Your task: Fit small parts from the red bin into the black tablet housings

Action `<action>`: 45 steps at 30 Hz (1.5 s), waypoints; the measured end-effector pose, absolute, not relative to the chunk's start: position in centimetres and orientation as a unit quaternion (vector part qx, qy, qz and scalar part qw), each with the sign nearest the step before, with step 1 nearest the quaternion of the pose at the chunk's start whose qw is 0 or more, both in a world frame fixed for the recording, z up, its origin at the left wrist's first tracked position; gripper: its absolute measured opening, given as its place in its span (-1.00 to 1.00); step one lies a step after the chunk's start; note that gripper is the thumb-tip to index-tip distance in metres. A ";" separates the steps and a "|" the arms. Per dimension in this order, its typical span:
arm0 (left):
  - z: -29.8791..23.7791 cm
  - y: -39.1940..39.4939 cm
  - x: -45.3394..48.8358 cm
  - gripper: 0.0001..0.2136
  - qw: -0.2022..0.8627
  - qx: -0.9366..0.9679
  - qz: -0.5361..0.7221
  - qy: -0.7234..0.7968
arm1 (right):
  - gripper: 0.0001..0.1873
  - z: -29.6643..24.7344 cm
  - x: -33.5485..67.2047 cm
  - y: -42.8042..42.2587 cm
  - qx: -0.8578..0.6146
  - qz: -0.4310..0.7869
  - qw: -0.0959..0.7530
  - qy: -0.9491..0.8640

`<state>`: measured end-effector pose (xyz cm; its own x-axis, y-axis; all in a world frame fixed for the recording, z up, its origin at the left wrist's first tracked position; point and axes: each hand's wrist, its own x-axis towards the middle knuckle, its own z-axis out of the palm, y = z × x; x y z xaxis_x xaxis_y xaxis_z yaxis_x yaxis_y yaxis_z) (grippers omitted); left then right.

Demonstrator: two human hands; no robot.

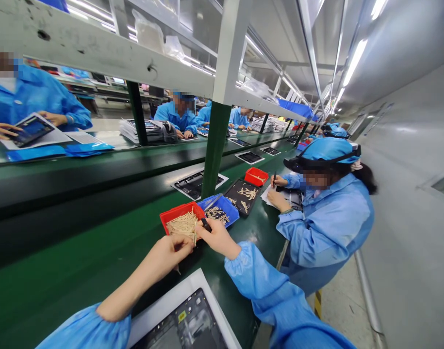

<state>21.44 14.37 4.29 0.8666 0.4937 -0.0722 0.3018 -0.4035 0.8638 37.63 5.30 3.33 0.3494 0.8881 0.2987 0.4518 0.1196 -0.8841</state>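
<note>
My left hand (176,251) is at the front edge of a red bin (165,216) with its thumb and fingers pinched together. What they pinch is hidden. Thin beige strips (182,225) fill this bin, and one upright strip (195,237) shows between my two hands. My right hand (219,238) is closed around a black pen-like tool (206,224), in front of a blue bin (232,212) that contains more small parts. Below my hands, an opened tablet-like device (187,325) lies on a white sheet (198,280), partly cut off by the frame.
A green post (215,150) rises behind the bins. Beyond them are a black tray (254,186) with beige strips and a smaller red bin (257,175). A co-worker (323,218) sits close on my right. More devices (190,184) lie along the green bench (79,271).
</note>
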 end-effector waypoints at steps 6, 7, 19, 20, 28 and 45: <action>5.3 14.4 21.0 -0.52 0.534 0.786 0.137 0.282 | -0.87 3.1 36.7 4.7 -0.624 0.047 0.504 -0.595; 5.5 14.5 20.9 -0.52 0.536 0.780 0.147 0.288 | -0.86 3.1 36.5 4.6 -0.612 0.026 0.488 -0.621; 6.6 13.2 19.2 -0.55 0.562 0.759 0.173 0.280 | -0.89 2.7 36.6 4.8 -0.660 0.009 0.424 -0.621; 6.8 13.0 18.5 -0.55 0.567 0.759 0.164 0.274 | -0.87 2.7 37.1 4.9 -0.674 0.003 0.419 -0.609; 6.4 10.0 10.5 -0.74 0.300 0.900 0.249 0.194 | -0.72 3.0 39.4 5.0 -0.722 -0.006 0.389 -0.572; 2.0 5.9 1.7 -0.59 -0.171 0.931 0.316 0.070 | -0.71 6.8 27.2 0.5 -0.511 0.511 0.471 -0.506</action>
<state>1.72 5.88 1.96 0.7909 0.0220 0.6115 0.2383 -0.9316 -0.2746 27.23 0.47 6.82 -0.0338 0.9984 -0.0445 0.0355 -0.0433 -0.9984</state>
